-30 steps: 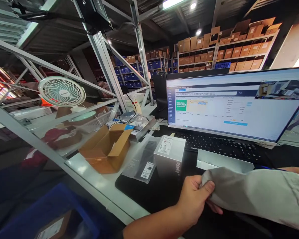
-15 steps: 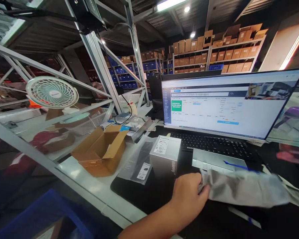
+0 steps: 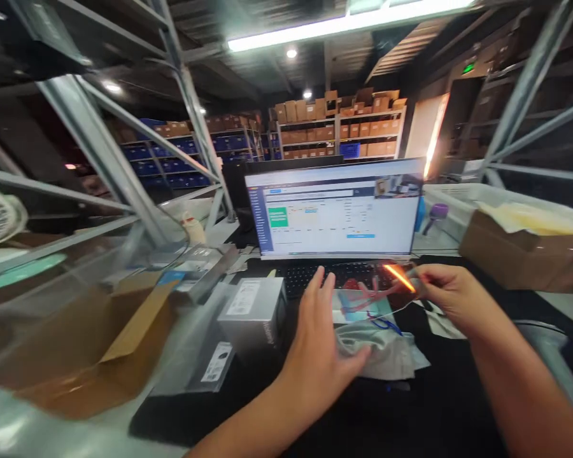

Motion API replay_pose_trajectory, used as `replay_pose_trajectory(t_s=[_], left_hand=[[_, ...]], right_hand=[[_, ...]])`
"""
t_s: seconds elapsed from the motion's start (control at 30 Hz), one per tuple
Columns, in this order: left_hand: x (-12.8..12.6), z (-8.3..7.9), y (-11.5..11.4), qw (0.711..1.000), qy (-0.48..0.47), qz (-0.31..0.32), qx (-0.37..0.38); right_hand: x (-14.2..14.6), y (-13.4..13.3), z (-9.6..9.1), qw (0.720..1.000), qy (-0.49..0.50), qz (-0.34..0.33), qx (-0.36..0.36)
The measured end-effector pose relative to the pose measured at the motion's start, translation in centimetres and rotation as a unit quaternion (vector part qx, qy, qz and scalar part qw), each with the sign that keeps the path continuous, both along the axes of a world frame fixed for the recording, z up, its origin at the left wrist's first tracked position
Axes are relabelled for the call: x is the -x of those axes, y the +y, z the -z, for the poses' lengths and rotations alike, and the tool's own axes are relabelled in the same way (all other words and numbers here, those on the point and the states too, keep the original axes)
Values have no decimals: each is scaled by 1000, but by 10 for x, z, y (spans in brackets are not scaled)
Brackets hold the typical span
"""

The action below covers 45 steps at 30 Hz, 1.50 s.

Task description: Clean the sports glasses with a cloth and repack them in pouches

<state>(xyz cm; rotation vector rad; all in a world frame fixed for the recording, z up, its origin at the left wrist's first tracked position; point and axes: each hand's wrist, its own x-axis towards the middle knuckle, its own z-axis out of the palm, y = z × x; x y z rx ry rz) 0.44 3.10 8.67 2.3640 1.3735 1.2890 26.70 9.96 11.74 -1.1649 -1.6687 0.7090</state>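
My left hand point(image 3: 319, 337) is held over the desk with its fingers stretched apart, holding nothing. Just to its right lies a crumpled grey pouch point(image 3: 386, 356), partly behind the thumb. A blue cord point(image 3: 386, 324) rests on top of it. Beyond the pouch, my right hand point(image 3: 451, 296) is closed in a pinch. At its fingertips shows a blurred, thin, see-through thing with a bright orange streak point(image 3: 400, 278); its kind cannot be made out. A silver-grey box point(image 3: 255, 324) with a white label stands left of my left hand.
An open cardboard box point(image 3: 90, 356) and a clear plastic bag point(image 3: 186, 350) with a label are at the left. A monitor point(image 3: 334, 222) stands behind the keyboard point(image 3: 300, 277). Another cardboard box point(image 3: 525, 254) is at the right, near a grey handheld device point(image 3: 549, 350).
My left hand has let go of the grey pouch, which now lies on the desk. My right hand has come into view, pinching something. The camera view has turned right.
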Motion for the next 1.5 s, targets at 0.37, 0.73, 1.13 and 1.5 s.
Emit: replay_pose_trajectory(t_s=[0.37, 0.73, 1.13, 1.5], left_hand=[[-19, -14, 29, 989, -61, 134, -36], [-13, -9, 26, 983, -33, 170, -61], [-18, -9, 23, 976, -10, 171, -132], [-13, -12, 29, 950, -148, 207, 181]], right_hand=[[8, -12, -2, 983, 134, -121, 38], [13, -17, -3, 976, 161, -142, 41], [-15, -36, -25, 977, 14, -207, 37], [-28, -31, -20, 971, -39, -205, 113]])
